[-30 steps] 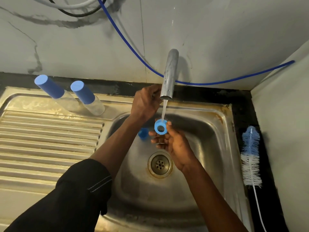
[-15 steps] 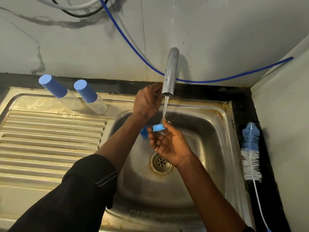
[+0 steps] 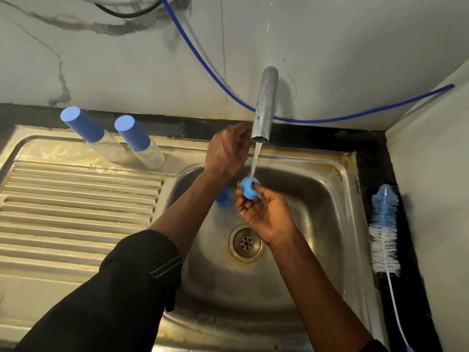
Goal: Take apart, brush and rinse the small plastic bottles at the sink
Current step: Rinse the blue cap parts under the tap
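Water runs from the metal tap [image 3: 264, 107] into the steel sink [image 3: 324, 199]. My right hand [image 3: 264, 212] pinches a small blue cap [image 3: 249, 191] at its fingertips, and the stream falls into the cap's open side. My left hand [image 3: 224, 153] is at the left of the spout's end with its fingers curled against the tap; what lies under them is hidden. A second blue bottle part [image 3: 223, 196] lies in the basin, partly behind my left forearm. Two clear bottles with blue caps [image 3: 86, 129] [image 3: 137, 138] stand at the back of the drainboard.
A blue and white bottle brush [image 3: 384, 229] lies on the dark counter to the right of the sink. The ribbed drainboard [image 3: 76, 199] is to the left. The drain [image 3: 246, 242] sits mid-basin. A blue hose [image 3: 203, 62] runs along the wall, which closes in on the right.
My right hand has turned the blue cap under the stream, from edge-on back to its opening facing up. My left hand has stayed at the tap.
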